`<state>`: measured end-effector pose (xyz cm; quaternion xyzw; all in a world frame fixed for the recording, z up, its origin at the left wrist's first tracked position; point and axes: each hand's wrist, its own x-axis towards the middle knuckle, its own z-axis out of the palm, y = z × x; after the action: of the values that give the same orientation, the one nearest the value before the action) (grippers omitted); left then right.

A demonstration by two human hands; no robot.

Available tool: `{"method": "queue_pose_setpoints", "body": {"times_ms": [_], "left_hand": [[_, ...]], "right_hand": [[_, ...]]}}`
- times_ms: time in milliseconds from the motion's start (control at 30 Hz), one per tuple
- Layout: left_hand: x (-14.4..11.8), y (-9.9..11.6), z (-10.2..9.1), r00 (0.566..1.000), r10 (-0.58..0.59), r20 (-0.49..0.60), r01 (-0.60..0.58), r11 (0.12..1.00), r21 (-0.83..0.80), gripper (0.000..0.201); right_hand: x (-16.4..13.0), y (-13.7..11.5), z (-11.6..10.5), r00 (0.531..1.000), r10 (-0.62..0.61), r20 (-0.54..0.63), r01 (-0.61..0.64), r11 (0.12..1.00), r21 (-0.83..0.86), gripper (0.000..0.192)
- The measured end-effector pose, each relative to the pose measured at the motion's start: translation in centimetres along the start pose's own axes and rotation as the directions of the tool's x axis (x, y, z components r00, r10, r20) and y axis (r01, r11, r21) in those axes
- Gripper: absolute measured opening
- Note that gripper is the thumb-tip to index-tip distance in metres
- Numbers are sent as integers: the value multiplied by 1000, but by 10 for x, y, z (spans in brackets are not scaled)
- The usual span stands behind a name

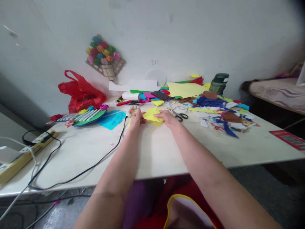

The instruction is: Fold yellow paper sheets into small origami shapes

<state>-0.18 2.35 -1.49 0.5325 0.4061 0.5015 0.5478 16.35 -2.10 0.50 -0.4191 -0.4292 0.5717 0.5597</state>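
Observation:
A piece of yellow paper [152,116] with creases is held between my two hands, over the middle of the white table [157,149]. My left hand [137,117] grips its left side, thumb on top. My right hand [168,117] pinches the right side between thumb and fingers. Just right of my right hand lie scissors [181,117] with black handles. Beyond the paper, a smaller yellow piece [157,102] rests among coloured sheets. Small details of the folds are blurred.
Left are a red plastic bag [81,95], a paper craft [89,117] and blue paper [111,119]. A black cable [95,166] crosses to a power strip [28,156]. Paper scraps [232,117] heap up at right, near a dark bottle [219,83]. A flower craft [105,57] hangs on the wall.

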Motion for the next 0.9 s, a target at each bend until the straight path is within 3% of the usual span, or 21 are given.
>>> {"method": "queue_pose_setpoints", "body": {"times_ms": [200,433,667,900], "left_hand": [[-4,5,-6,956,-68,285,53,997,62,39],[-11,9,-3,889,-115,443,53,987,150,34],[-5,7,-3,958,102,268,-136,985,108,34],[-3,5,0,973,176,151,-192,976,98,33]], "right_hand": [[0,0,-1,995,10,101,1,995,-103,26],[0,3,-4,987,20,159,23,964,-265,23],[1,0,-5,991,-29,128,38,997,-70,26],[-1,3,5,998,33,55,-24,987,-157,18]]}}
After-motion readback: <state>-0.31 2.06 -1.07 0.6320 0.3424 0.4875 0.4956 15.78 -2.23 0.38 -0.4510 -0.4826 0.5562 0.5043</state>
